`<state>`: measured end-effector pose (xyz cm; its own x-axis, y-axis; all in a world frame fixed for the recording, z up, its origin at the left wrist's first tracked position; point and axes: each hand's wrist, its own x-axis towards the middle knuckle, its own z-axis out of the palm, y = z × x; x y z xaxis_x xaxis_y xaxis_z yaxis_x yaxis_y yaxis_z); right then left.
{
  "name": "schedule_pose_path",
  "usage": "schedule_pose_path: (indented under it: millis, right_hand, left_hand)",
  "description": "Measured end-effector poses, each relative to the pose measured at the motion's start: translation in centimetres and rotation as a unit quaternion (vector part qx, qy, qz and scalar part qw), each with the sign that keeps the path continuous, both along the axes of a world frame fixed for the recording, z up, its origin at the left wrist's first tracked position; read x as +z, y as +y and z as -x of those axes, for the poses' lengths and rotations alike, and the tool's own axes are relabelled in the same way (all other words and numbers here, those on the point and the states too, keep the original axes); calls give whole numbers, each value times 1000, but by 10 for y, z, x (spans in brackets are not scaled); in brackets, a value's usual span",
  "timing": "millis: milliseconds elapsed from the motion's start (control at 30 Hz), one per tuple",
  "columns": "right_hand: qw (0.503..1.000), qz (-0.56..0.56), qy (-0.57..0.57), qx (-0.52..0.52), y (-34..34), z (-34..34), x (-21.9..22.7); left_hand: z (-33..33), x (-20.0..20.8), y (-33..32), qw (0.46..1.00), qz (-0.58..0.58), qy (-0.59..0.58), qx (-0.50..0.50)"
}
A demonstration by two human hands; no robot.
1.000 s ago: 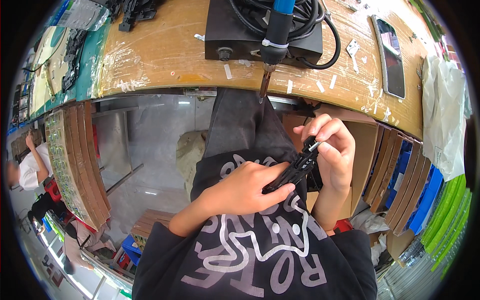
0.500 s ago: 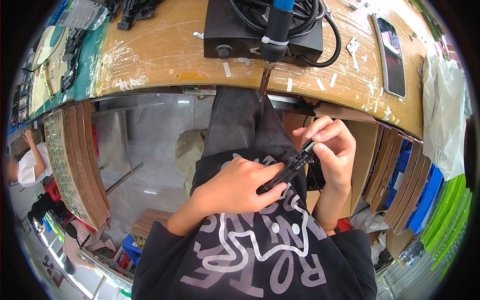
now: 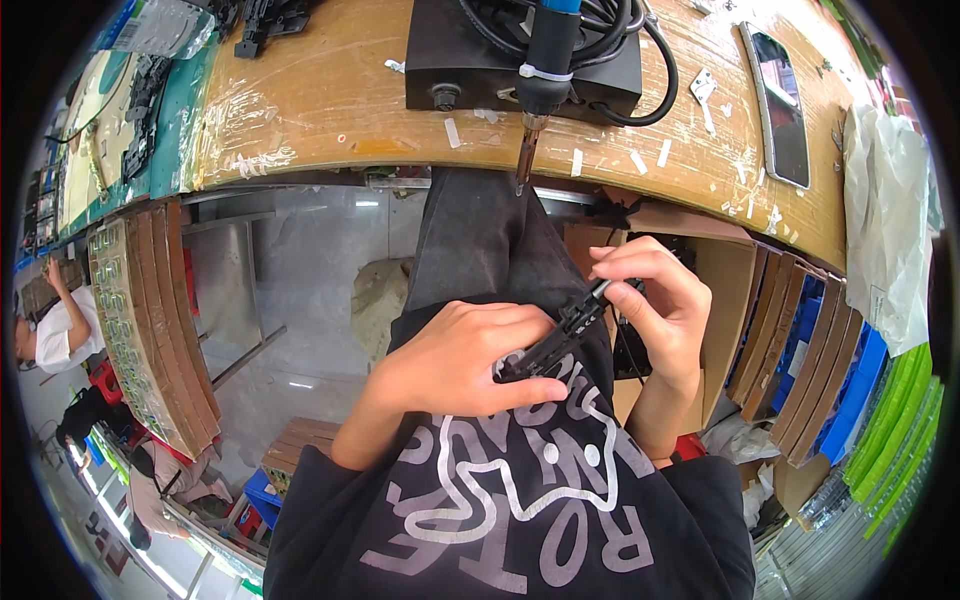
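Observation:
A long, narrow black plastic part (image 3: 556,338) with ridges and slots lies slantwise above my lap, its far end up and to the right. My left hand (image 3: 460,360) grips its lower end, thumb along the near side and fingers over the back. At the upper end, my right hand (image 3: 665,310) pinches with thumb and forefinger, where a small greyish tip shows between them. Whether that tip belongs to the part I cannot tell.
On the bench (image 3: 300,120) stands a black box (image 3: 470,85) with coiled cable. A black-handled soldering iron (image 3: 545,85) points past the edge toward me. A phone (image 3: 782,120) lies right; black plastic pieces (image 3: 265,25) lie far left. Stacked trays (image 3: 160,320) flank my legs.
The black part has shifted slightly left and turned, showing more of its side. My left fingers have moved back along it, and my right fingertips have moved a little left.

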<state>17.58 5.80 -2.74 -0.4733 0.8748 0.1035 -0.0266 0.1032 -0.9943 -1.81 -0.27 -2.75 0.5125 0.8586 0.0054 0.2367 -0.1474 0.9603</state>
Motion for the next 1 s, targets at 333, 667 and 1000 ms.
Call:
schedule_pose_path:
  millis: [333,667,1000]
  right_hand:
    - [984,0,122,132,-6,9,-14]
    - [988,113,103,-23,-18,27,-27]
    - [922,367,109,53,-15,33,-19]
  left_hand:
    - [-12,-41,-1,731,454,-507,-46]
    - [-2,-29,6,836,368,-369,173]
    - [-11,-22,17,861,190,-267,390]
